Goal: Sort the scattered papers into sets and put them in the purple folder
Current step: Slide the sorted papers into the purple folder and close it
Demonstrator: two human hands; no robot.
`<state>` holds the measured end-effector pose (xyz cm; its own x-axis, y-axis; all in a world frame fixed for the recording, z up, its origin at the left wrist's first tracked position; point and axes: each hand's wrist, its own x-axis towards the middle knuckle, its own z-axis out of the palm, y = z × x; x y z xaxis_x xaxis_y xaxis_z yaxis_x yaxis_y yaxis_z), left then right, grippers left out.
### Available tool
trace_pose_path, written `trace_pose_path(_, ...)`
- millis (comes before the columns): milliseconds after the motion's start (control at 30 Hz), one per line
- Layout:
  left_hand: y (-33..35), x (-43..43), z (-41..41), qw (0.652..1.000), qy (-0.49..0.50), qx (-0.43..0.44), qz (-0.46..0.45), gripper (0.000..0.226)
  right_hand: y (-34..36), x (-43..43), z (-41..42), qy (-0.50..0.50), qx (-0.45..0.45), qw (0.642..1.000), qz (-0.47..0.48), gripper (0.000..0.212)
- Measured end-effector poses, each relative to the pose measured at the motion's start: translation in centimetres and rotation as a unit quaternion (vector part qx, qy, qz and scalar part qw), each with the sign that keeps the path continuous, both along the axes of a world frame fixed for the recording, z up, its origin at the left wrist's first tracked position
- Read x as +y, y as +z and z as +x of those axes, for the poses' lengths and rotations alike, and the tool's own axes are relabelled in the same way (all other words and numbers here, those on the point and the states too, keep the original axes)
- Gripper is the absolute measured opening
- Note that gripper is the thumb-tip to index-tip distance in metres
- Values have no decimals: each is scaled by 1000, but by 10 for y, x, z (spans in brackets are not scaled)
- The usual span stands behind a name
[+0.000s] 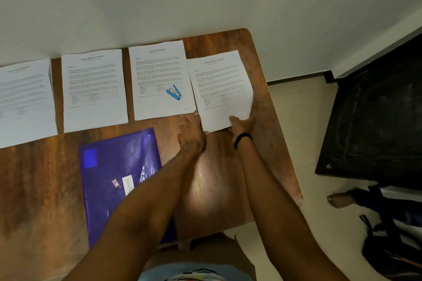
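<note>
Several white printed paper sets lie in a row along the far side of the wooden table [34,180]. My left hand [193,134] touches the near left corner of the rightmost paper set [222,89]. My right hand [243,124] grips that set's near edge, thumb on top. To the left lie a second set [159,70], a third set [94,89] and a fourth set [25,100]. A blue stapler [174,93] rests on the second set. The purple folder [114,173] lies closed on the near side, partly under my left forearm.
The table's right edge [283,134] is close to my right hand. A white wall runs behind the papers. On the floor to the right stand a dark cabinet [374,125] and a black bag [388,248], and another person's foot [340,199] shows.
</note>
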<state>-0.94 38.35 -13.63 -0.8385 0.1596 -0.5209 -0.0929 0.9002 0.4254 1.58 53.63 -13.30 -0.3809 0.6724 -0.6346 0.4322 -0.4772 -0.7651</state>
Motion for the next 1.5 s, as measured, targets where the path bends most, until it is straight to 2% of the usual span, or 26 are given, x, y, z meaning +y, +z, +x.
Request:
trace_pose_path(100, -5, -10, -12, 994, 14, -62, 88, 84, 10, 4, 13, -51, 54, 992, -100, 55)
trace_pose_path(167, 15, -14, -17, 965, 86, -136, 209, 81, 17, 5, 25, -73, 97, 985, -122, 57)
trace_pose_path(200, 29, -14, -17, 933, 146, -182, 275, 74, 20, 5, 33, -80, 117, 981, -134, 59)
trace_pose_path(267, 53, -18, -15, 845, 233, -281, 391, 61, 23, 0, 50, -86, 135, 974, -158, 61)
trace_pose_path(400, 81, -26, -7, 718, 317, -319, 531, 68, 31, -28, 83, -77, 141, 964, -210, 55)
trace_pose_path(433, 90, -27, -4, 710, 321, -298, 551, 63, 33, -37, 90, -62, 136, 964, -220, 52)
trace_pose_path(467, 92, -30, -2, 721, 308, -270, 559, 52, 38, -48, 97, -34, 134, 962, -234, 49)
trace_pose_path(500, 99, -34, 2, 774, 277, -222, 524, 44, 41, -56, 103, -5, 128, 961, -244, 48)
trace_pose_path(567, 101, -49, 11, 887, 229, -101, 388, 46, 52, -68, 114, 55, 128, 959, -248, 50)
trace_pose_path(600, 99, -60, 13, 904, 229, -68, 355, 46, 55, -70, 118, 87, 131, 957, -244, 50)
trace_pose_path(667, 104, -85, 18, 900, 242, -32, 360, 43, 62, -67, 124, 146, 142, 949, -241, 41)
trace_pose_path(767, 119, -123, 28, 904, 226, 2, 364, 45, 73, -64, 124, 167, 143, 943, -250, 24)
trace_pose_path(900, 137, -164, 45, 903, 205, -5, 377, 46, 95, -77, 110, 206, 137, 919, -307, 45)
trace_pose_path(1000, 145, -185, 57, 915, 185, 5, 360, 48, 101, -87, 97, 229, 175, 894, -342, 55)
trace_pose_path(1100, 150, -195, 71, 913, 204, 9, 352, 45, 118, -106, 82, 347, 177, 870, -302, 51)
trace_pose_path(1200, 155, -200, 80, 913, 233, 34, 333, 43, 122, -120, 77, 423, 184, 850, -254, 54)
trace_pose_path(1367, 152, -212, 85, 916, 249, 46, 312, 40, 122, -134, 81, 442, 177, 853, -215, 47)
trace_pose_path(1500, 138, -221, 90, 921, 231, 30, 311, 44, 121, -146, 88, 443, 161, 868, -157, 41)
